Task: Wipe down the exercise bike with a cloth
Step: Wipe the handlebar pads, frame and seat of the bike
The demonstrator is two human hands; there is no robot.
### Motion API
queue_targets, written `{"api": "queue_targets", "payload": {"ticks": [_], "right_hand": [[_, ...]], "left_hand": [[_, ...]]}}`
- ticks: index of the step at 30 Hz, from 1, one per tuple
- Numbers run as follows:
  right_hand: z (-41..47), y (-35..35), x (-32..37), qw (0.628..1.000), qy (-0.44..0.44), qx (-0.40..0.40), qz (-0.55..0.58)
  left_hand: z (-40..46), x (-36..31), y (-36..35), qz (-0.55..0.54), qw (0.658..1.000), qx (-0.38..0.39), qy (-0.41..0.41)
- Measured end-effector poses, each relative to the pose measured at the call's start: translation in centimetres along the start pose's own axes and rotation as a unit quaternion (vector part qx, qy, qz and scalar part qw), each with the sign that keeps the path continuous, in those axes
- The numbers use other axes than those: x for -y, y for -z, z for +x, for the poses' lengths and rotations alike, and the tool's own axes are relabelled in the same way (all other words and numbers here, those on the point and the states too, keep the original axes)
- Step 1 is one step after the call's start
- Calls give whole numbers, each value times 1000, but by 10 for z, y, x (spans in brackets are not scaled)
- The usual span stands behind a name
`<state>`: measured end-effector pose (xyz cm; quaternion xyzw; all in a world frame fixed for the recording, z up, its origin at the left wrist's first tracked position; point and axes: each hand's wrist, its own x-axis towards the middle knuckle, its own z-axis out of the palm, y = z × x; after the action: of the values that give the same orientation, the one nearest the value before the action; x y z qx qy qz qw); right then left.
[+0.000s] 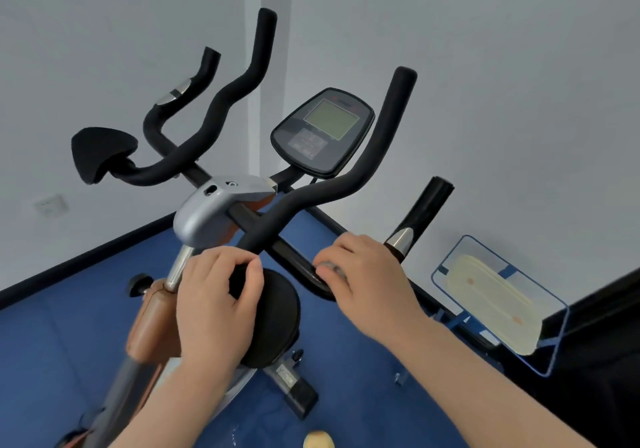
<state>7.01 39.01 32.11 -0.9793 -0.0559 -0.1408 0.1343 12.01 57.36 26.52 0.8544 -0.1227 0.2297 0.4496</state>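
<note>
The exercise bike's black foam handlebars (322,202) fill the middle of the head view, with the console (323,132) behind them and a silver stem cover (214,208) below. My left hand (218,309) is closed over the edge of the near round black arm pad (277,323). My right hand (367,278) curls over the glossy black crossbar (294,257), pressing a small grey cloth (329,269) against it. Most of the cloth is hidden under my fingers. A second arm pad (100,153) sits at the far left.
The bike stands in a corner of white walls on a blue floor (363,361). A clear bin (498,305) holding cream-coloured items sits at the right, beside a black surface (609,343). A yellowish object (318,442) lies on the floor at the bottom edge.
</note>
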Motion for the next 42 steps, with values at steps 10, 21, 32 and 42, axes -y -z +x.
{"api": "queue_targets", "payload": {"ticks": [10, 21, 32, 42], "right_hand": [[20, -17, 10, 992, -57, -11, 109], [-23, 31, 49, 919, -151, -116, 346], [-84, 40, 78, 905, -157, -140, 370], [-133, 53, 46, 961, -110, 20, 253]], "left_hand": [[-1, 1, 1, -31, 999, 9, 18], [25, -44, 49, -229, 955, 187, -31], [-18, -49, 74, -322, 882, 342, -38], [-72, -64, 86, -204, 935, 289, -14]]}}
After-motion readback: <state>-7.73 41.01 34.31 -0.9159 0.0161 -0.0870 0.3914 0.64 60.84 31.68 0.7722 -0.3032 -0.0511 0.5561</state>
